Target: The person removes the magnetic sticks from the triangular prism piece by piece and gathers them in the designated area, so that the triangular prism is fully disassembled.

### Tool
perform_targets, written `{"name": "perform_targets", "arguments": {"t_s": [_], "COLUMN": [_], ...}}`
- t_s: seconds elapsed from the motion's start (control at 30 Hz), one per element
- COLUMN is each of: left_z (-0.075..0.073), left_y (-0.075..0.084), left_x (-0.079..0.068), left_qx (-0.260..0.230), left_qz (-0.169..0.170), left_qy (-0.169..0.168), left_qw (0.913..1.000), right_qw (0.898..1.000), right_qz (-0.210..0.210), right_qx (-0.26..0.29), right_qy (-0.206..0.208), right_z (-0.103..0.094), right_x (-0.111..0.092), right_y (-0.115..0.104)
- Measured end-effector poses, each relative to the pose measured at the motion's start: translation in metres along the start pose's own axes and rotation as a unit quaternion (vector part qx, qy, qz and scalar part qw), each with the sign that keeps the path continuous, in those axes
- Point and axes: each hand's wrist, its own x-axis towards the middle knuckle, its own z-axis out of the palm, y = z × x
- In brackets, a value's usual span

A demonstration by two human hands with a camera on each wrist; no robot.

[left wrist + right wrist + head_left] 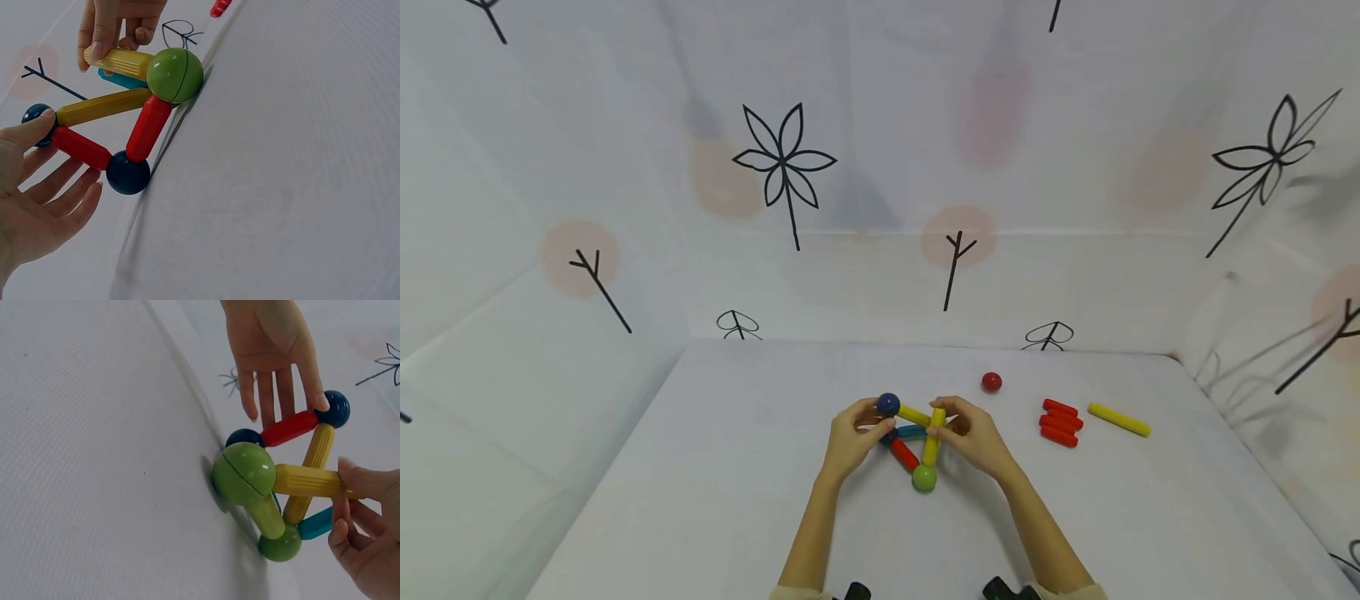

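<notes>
A ball-and-rod toy frame stands between my hands. My left hand (pixel 852 442) pinches its upper dark blue ball (pixel 888 405) with thumb and fingers; the other fingers spread below, near a red rod (pixel 81 148). My right hand (pixel 976 435) pinches the free end of a yellow rod (pixel 307 481), whose other end meets a green ball (pixel 924 477). Another yellow rod (pixel 103 107) slants down from the blue ball. Low in the frame are a second green ball (pixel 280 542), a second dark blue ball (pixel 128 173), another red rod (pixel 149 128) and a teal rod (pixel 316 523).
On the white table (pixel 715 500), a loose red ball (pixel 992 382) lies beyond my right hand. Farther right are several red rods (pixel 1060 422) side by side and a loose yellow rod (pixel 1119 419). Patterned white cloth (pixel 865 283) hangs behind the table's far edge.
</notes>
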Motion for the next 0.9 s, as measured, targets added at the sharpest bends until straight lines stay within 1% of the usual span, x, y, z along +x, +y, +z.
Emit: {"name": "perform_targets", "arguments": {"t_s": [0.1,0.23,0.27,0.33,0.4,0.47,0.5,0.57,0.63,0.7,0.77,0.9], "left_z": [0.001,0.007,0.009,0.014,0.018,0.020,0.021,0.022,0.022,0.023,0.026,0.031], "left_y": [0.001,0.000,-0.001,-0.011,-0.021,-0.031,-0.035,-0.039,-0.041,-0.041,-0.041,-0.040], "left_x": [-0.001,-0.005,-0.005,-0.006,-0.006,-0.007,-0.007,-0.008,-0.008,-0.008,-0.008,-0.009], "left_qx": [-0.001,-0.008,-0.011,-0.015,-0.019,-0.023,-0.026,-0.038,-0.044,-0.041,-0.025,0.014], "left_qz": [0.000,-0.005,-0.003,-0.003,0.002,0.003,0.000,0.004,0.008,0.012,0.015,0.000], "left_qy": [0.011,0.060,0.070,0.068,0.042,-0.006,-0.033,-0.079,-0.114,-0.136,-0.144,-0.151], "left_qw": [0.9999,0.9982,0.9975,0.9975,0.9989,0.9997,0.9991,0.9962,0.9924,0.9898,0.9891,0.9884], "right_qw": [1.000,1.000,1.000,1.000,0.999,0.999,0.999,0.999,0.999,0.999,0.999,0.999], "right_qz": [0.002,0.004,0.003,0.000,-0.005,-0.006,-0.007,-0.007,-0.005,-0.004,0.001,0.002], "right_qx": [0.007,0.007,0.007,0.005,0.004,0.003,0.004,0.006,0.008,0.014,0.017,0.022], "right_qy": [0.003,0.014,0.017,0.026,0.033,0.039,0.042,0.044,0.045,0.046,0.045,0.040], "right_z": [0.000,-0.001,-0.002,-0.003,-0.003,-0.004,-0.004,-0.005,-0.007,-0.009,-0.011,-0.017], "right_x": [-0.003,-0.008,-0.009,-0.012,-0.014,-0.016,-0.018,-0.020,-0.022,-0.025,-0.027,-0.034], "right_y": [-0.002,-0.004,-0.005,-0.005,-0.003,-0.001,0.000,0.002,0.004,0.005,0.005,-0.016]}}
